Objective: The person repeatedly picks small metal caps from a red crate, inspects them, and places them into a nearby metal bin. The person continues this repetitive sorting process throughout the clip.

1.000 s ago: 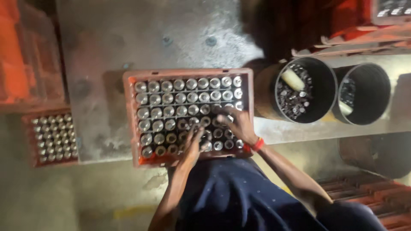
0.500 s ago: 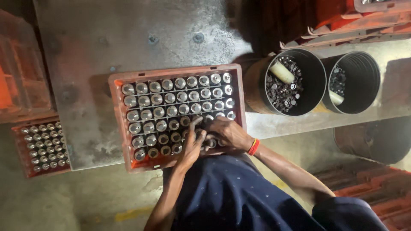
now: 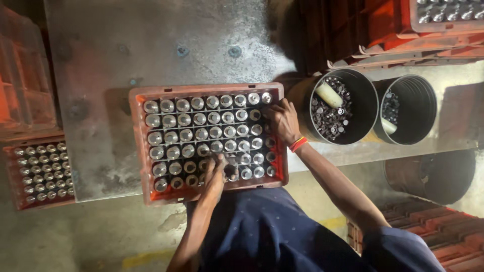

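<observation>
Head camera looks straight down, near, onto crate (image 3: 139, 146).

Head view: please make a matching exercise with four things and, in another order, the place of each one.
Things:
1. left hand
2. right hand
3. nearer black bucket
4. small crate of cylinders

Places:
a. far left, below the table edge
b. on the red crate's right end
c. right of the red crate
d. on cylinders in the crate's near rows

Pairs: 1-d, 2-b, 3-c, 4-a
</observation>
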